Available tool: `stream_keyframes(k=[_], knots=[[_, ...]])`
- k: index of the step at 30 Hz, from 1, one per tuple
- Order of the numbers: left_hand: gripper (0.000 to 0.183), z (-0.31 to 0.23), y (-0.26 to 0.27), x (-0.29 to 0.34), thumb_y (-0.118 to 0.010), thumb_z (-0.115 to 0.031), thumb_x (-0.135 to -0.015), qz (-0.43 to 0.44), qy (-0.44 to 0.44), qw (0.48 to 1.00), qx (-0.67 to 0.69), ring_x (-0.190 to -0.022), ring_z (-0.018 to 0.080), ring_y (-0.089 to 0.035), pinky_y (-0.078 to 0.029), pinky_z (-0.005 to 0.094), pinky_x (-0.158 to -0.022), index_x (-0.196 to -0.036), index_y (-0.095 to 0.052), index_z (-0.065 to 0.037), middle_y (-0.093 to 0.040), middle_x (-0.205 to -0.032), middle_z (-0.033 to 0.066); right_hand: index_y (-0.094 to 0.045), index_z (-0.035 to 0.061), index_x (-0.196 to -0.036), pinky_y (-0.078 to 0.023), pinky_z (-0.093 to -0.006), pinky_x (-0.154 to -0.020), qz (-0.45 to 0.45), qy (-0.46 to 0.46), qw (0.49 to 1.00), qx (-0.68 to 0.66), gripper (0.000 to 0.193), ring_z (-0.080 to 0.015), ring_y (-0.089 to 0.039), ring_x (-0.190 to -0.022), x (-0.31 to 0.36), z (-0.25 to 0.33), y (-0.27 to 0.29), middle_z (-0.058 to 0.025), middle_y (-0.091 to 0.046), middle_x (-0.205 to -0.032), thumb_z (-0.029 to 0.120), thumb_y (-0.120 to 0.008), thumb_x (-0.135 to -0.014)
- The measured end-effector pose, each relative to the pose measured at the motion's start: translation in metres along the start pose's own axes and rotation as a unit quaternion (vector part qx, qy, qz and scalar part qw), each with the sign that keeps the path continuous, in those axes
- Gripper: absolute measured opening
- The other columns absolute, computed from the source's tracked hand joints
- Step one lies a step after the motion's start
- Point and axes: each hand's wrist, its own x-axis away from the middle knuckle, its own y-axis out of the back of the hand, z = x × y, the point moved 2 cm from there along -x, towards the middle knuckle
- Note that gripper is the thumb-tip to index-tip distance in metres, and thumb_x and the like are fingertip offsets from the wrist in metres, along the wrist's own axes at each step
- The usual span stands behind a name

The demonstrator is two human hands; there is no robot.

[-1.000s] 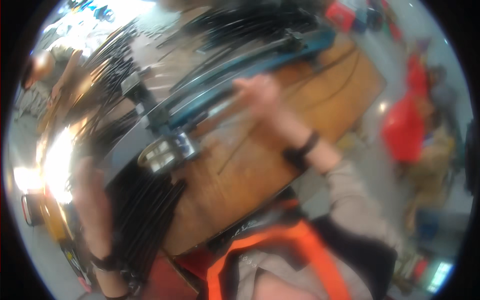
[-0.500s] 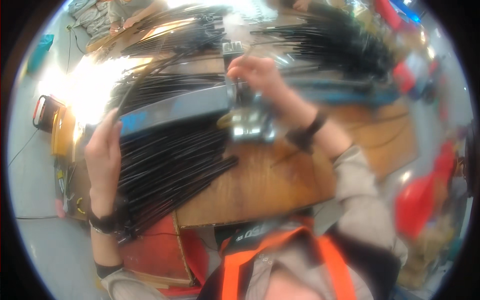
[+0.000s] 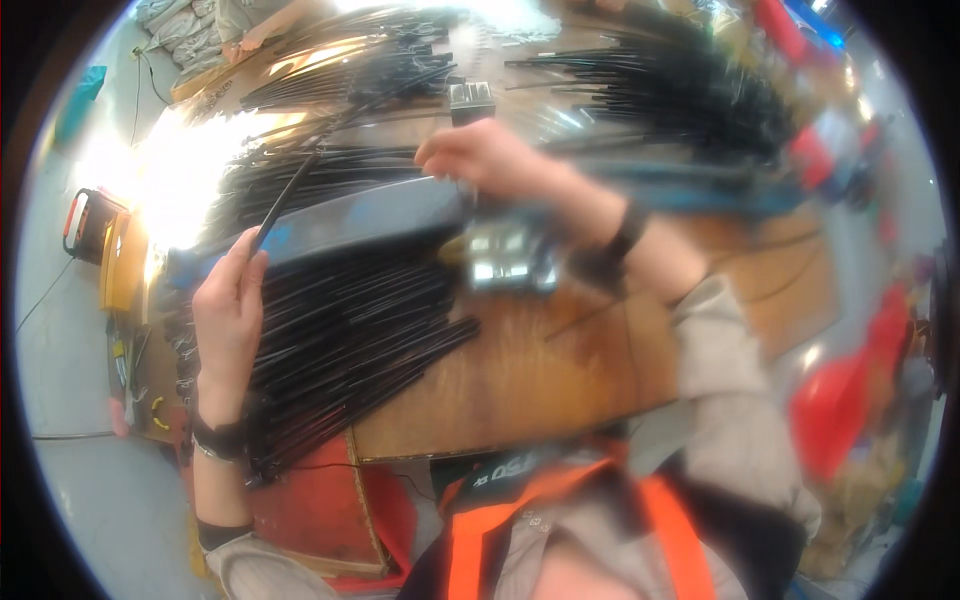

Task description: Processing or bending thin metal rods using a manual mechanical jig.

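Note:
My left hand (image 3: pixel 228 315) is closed on one end of a thin black rod (image 3: pixel 285 200). The rod slants up and to the right from the fingers, over a grey rail (image 3: pixel 350 218) with blue marks. My right hand (image 3: pixel 480 158) is at the middle, its fingers curled together; whatever they hold is too small to make out. Just below the right hand sits a shiny metal fixture (image 3: pixel 508 262), partly blurred. A small silver block (image 3: pixel 470 97) stands beyond the right hand.
Many black rods (image 3: pixel 340 330) lie on the wooden table (image 3: pixel 520 370) near my left hand. More black rods (image 3: pixel 660 90) are heaped at the far right. Another person's hand (image 3: pixel 250 40) shows at the far left. A red box (image 3: pixel 310 520) is below the table's front edge.
My right hand has moved left and slightly down, away from the silver block. My left hand has shifted right and slightly down with the rod.

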Motion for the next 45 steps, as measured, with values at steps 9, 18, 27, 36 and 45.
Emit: stream_keyframes(k=[9, 18, 27, 36, 45], knots=[[0.028, 0.056, -0.002, 0.005, -0.062, -0.013, -0.093, 0.013, -0.036, 0.997, -0.067, -0.079, 0.0312, -0.067, -0.051, 0.038, -0.069, -0.12, -0.064, -0.008, -0.068, -0.091, 0.0181, -0.067, 0.0165, -0.084, -0.037, -0.0378, -0.087, -0.093, 0.104, 0.889, 0.435, 0.014, -0.02, -0.063, -0.083, 0.073, -0.035, 0.067, 0.0006, -0.069, -0.082, 0.003, -0.063, -0.081], [0.015, -0.037, -0.14, -0.078, -0.059, -0.014, -0.092, 0.099, -0.222, 0.969, -0.03, -0.073, 0.0273, -0.067, -0.055, 0.0381, -0.061, -0.106, -0.065, -0.013, -0.067, -0.083, 0.0083, -0.066, 0.0033, -0.091, -0.046, -0.0398, -0.08, -0.158, 0.004, 0.833, 0.53, 0.005, -0.0305, -0.061, -0.087, 0.216, -0.068, 0.222, -0.0123, -0.066, -0.087, 0.005, -0.063, -0.086], [0.022, -0.031, -0.169, -0.077, -0.064, -0.029, -0.091, 0.075, -0.226, 0.97, -0.041, -0.07, 0.0281, -0.065, -0.053, 0.0383, -0.062, -0.082, -0.066, -0.008, -0.064, -0.074, 0.0093, -0.061, 0.0025, -0.092, -0.044, -0.0407, -0.083, -0.2, -0.018, 0.834, 0.514, 0.004, -0.0317, -0.057, -0.088, 0.231, -0.096, 0.211, -0.012, -0.061, -0.089, 0.006, -0.06, -0.091], [0.021, -0.027, -0.171, -0.071, -0.064, -0.029, -0.09, 0.017, -0.144, 0.988, 0.061, -0.074, 0.027, -0.067, -0.054, 0.0391, -0.066, -0.087, -0.073, -0.01, -0.067, -0.08, 0.0053, -0.062, 0.0032, -0.104, -0.041, -0.0389, -0.094, -0.192, -0.028, 0.824, 0.532, 0.012, -0.0309, -0.058, -0.102, 0.222, -0.091, 0.209, -0.0126, -0.064, -0.1, 0.006, -0.059, -0.092], [0.018, -0.037, -0.186, -0.078, -0.059, -0.023, -0.094, 0.057, -0.179, 0.982, -0.005, -0.062, 0.0319, -0.065, -0.05, 0.0409, -0.053, -0.08, -0.059, -0.011, -0.064, -0.066, 0.0103, -0.067, 0.0075, -0.116, -0.035, -0.0392, -0.102, -0.163, 0.075, 0.845, 0.504, 0.03, -0.0259, -0.056, -0.122, 0.219, -0.018, 0.11, -0.0067, -0.068, -0.119, 0.003, -0.064, -0.087]])
